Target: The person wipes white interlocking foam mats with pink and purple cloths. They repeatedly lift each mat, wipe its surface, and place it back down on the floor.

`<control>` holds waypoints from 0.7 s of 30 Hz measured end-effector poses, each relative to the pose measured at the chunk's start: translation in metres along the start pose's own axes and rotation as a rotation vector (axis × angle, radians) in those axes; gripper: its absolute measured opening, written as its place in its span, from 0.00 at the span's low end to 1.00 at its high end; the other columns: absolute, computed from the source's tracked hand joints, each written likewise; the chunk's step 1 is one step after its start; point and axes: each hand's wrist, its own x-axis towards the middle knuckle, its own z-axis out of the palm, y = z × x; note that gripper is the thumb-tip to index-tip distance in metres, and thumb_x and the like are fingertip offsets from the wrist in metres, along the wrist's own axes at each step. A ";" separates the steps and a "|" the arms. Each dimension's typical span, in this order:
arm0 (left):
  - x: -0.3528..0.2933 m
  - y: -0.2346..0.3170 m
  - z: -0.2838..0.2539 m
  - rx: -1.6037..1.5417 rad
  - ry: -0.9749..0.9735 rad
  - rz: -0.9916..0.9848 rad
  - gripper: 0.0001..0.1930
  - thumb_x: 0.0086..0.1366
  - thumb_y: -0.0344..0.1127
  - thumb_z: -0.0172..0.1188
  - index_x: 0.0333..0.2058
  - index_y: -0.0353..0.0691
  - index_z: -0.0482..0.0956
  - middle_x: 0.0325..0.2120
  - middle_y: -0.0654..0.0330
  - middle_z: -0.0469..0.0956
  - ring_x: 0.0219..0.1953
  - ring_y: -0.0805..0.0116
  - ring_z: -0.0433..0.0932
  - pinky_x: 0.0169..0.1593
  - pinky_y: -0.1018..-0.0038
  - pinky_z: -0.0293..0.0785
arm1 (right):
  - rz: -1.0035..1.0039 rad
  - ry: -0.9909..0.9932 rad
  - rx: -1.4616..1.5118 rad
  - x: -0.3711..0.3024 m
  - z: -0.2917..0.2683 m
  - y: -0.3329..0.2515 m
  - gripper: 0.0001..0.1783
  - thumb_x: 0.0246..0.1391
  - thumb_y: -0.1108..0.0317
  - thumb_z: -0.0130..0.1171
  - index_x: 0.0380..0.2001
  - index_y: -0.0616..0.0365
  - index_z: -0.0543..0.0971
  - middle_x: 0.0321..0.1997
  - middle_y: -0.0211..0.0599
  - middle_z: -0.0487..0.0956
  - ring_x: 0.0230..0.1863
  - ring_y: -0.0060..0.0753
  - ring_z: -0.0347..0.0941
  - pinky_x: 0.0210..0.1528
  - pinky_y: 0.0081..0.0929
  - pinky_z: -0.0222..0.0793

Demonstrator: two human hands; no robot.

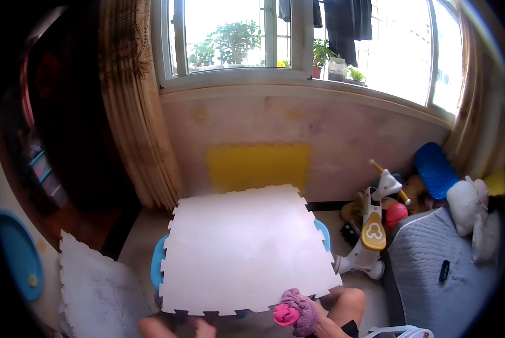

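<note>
A white foam mat tile (247, 248) with interlocking toothed edges lies flat in front of me, over something with light-blue rounded sides (158, 262). By its near right edge, my right hand (314, 321) is closed around a bunched purple cloth (302, 318). A bright pink piece (286, 315) shows at the cloth's left side; whether it is part of the cloth I cannot tell. At the bottom edge, left of centre, what appears to be my left hand (203, 328) sits just below the tile, cut off by the frame, its fingers not clear.
Another white tile (97, 281) with dark marks leans at the left, near a blue oval tray (18, 256). A white-and-yellow ride-on toy (372, 225) stands right of the tile. Beyond it are a pink ball (396, 214) and a grey quilted bed (432, 259) holding a small black object (444, 271).
</note>
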 end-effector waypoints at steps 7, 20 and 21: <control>-0.002 -0.160 0.036 0.146 -0.273 -0.523 0.30 0.76 0.58 0.43 0.64 0.43 0.70 0.58 0.54 0.77 0.60 0.52 0.76 0.63 0.50 0.73 | 0.051 -0.166 0.072 0.007 -0.029 0.013 0.16 0.74 0.71 0.38 0.58 0.63 0.70 0.60 0.45 0.73 0.64 0.41 0.68 0.73 0.34 0.61; -0.001 -0.175 -0.001 0.116 -0.201 -0.550 0.29 0.77 0.56 0.43 0.65 0.41 0.69 0.58 0.53 0.77 0.60 0.52 0.76 0.63 0.51 0.74 | 0.163 -0.036 0.094 -0.028 0.004 0.020 0.16 0.76 0.66 0.38 0.57 0.61 0.71 0.62 0.43 0.73 0.64 0.38 0.69 0.72 0.33 0.63; 0.001 -0.176 -0.001 0.116 -0.202 -0.538 0.29 0.77 0.56 0.42 0.65 0.41 0.69 0.58 0.53 0.77 0.60 0.52 0.76 0.63 0.51 0.74 | 0.172 0.003 0.140 -0.027 0.005 0.021 0.16 0.76 0.67 0.38 0.56 0.61 0.71 0.62 0.43 0.73 0.65 0.38 0.69 0.72 0.33 0.62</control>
